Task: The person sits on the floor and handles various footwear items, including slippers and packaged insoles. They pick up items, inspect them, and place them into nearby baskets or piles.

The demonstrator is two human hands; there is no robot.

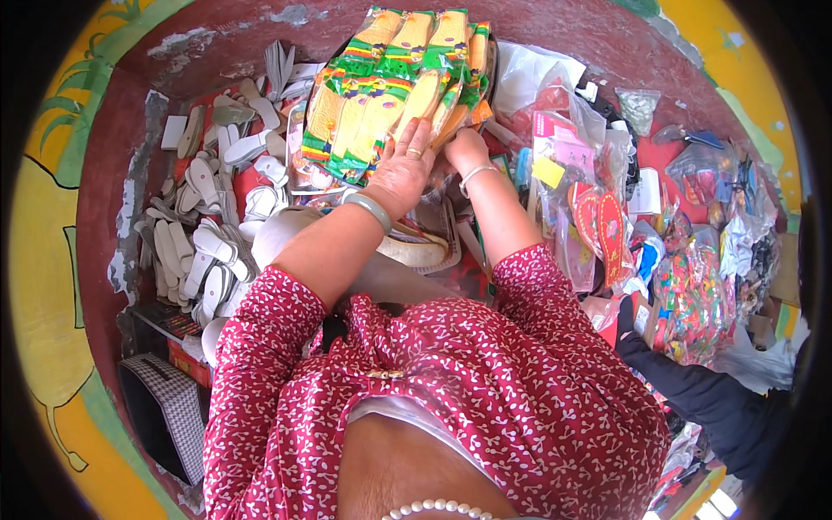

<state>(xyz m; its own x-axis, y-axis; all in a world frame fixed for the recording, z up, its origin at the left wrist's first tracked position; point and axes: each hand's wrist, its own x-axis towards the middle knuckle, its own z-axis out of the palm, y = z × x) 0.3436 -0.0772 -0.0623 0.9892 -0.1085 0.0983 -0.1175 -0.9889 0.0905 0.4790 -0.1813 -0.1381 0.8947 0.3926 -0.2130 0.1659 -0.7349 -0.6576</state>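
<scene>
Although most packaged insoles (368, 111) already lie in overlapping rows beside the loose pale soles (202, 182), those at the right edge seem not yet straightened, the left hand (404, 172) resting loosely on the nearer ones, the right hand (466, 152) curled alongside, its hold impossible to tell

Packaged insoles (360, 120): upper centre
Loose soles (204, 182): left of packaged insoles
Box (185, 416): lower left, below loose soles
Insole pair (612, 230): right of centre, on plastic bags (562, 238)
Bagged goods (693, 299): far right
</scene>
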